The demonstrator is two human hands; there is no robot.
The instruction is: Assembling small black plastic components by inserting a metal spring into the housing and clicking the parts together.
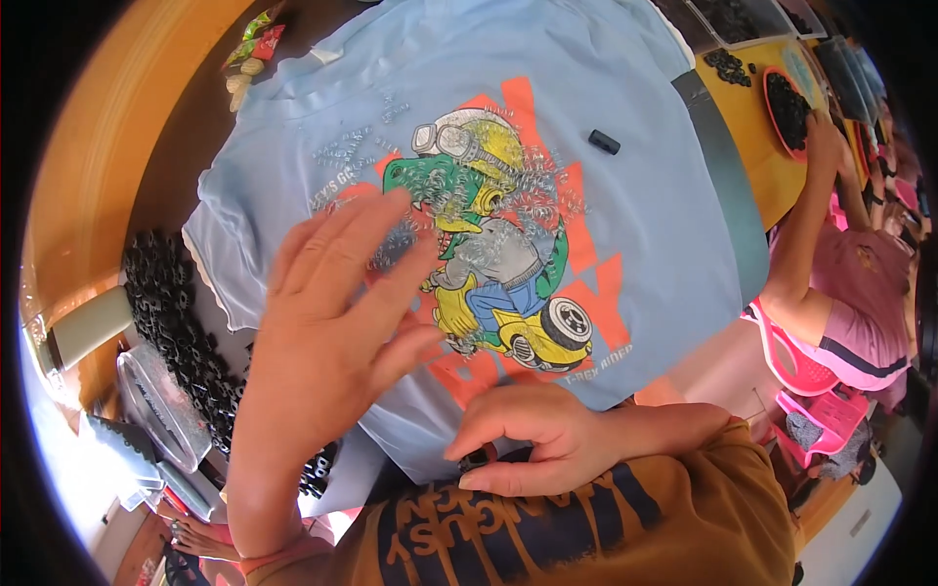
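Observation:
A light blue T-shirt (664, 254) with a cartoon dinosaur-on-scooter print lies spread out before me. Many tiny silvery coil springs (537, 190) are scattered across the print. Over the left part of the print, my left hand (337, 293) is stretched out with fingers apart, its fingertips close to some springs. Low at the shirt's near edge, my right hand (537, 439) curls thumb and finger around a small black plastic part (477, 459), mostly hidden by the fingers. A short black cylinder-like piece (604, 142) rests alone on the shirt's upper right.
Black plastic parts (166, 293) are heaped left of the shirt, beside a clear plastic lid (161, 410). Snack wrappers (259, 44) lie at the far left. On the right, another person (840, 293) reaches to a red bowl (772, 88) of black pieces, near pink chairs (826, 420).

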